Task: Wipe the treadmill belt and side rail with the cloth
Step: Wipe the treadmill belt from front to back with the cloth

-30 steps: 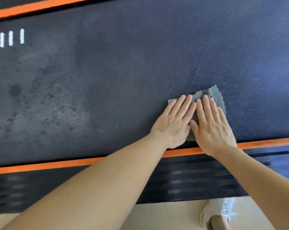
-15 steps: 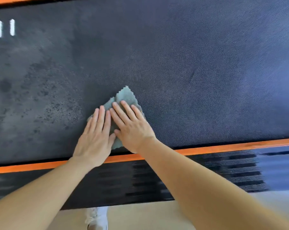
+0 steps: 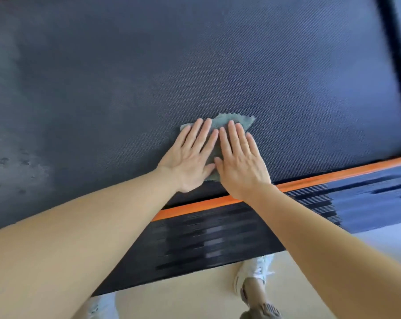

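Far left: a dusty, spotted patch [image 3: 15,162] is seen on the belt [image 3: 195,65]; judged not yet wiped. The belt's long axis is run left to right across the view.

Centre: the left hand [image 3: 190,155] is laid flat on the cloth [image 3: 219,122], fingers straight and together, nothing gripped. The cloth is pressed to the belt under both palms, near the belt's near edge, with only its scalloped top edge and a strip between the hands left showing. The right hand [image 3: 241,162] is laid flat just beside the left, thumbs almost touching, fingers straight, pressing and not grasping.

Key relation: the patch lies to the left of the cloth, well apart, along the belt's long axis. The left hand is the nearer one. A leftward sweep is judged to be called for, with the cloth pushed ahead of the left palm.

Toward the person: the orange stripe [image 3: 310,180] is passed under the right wrist. The ribbed side rail [image 3: 218,236] lies just below the heels of the hands, untouched by the cloth. Rail wiping is judged not yet done.

Right: the belt's end is bounded by a dark frame edge [image 3: 393,65].
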A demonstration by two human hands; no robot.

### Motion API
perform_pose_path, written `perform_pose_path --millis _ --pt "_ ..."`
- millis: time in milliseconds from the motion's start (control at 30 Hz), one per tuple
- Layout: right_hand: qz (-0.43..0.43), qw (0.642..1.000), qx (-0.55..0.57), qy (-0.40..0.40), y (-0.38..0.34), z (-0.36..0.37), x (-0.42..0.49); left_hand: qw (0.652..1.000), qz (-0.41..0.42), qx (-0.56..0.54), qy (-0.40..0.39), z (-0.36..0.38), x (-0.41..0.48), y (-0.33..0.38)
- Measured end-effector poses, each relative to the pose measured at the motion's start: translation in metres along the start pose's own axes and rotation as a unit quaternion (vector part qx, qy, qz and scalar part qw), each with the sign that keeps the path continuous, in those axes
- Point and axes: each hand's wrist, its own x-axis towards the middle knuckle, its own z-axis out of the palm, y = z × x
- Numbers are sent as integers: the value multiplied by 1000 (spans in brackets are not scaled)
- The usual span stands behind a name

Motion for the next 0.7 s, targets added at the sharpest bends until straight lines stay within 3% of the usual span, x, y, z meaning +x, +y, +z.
perform_pose_path --millis 200,333,433,533,700 --pt "58 997 -55 11 95 -20 -34 999 42 -16 11 -20 63 93" --pt "26 999 -28 21 102 -29 -35 997 69 8 29 -18 51 72" --pt "-52 998 28 35 73 -32 -17 998 34 56 18 -13 23 30" --pt "-141 985 92 42 25 -25 1 997 -54 52 7 -12 -10 -8" --pt "-181 961 196 75 -56 -17 29 990 -134 8 33 -21 -42 -57"
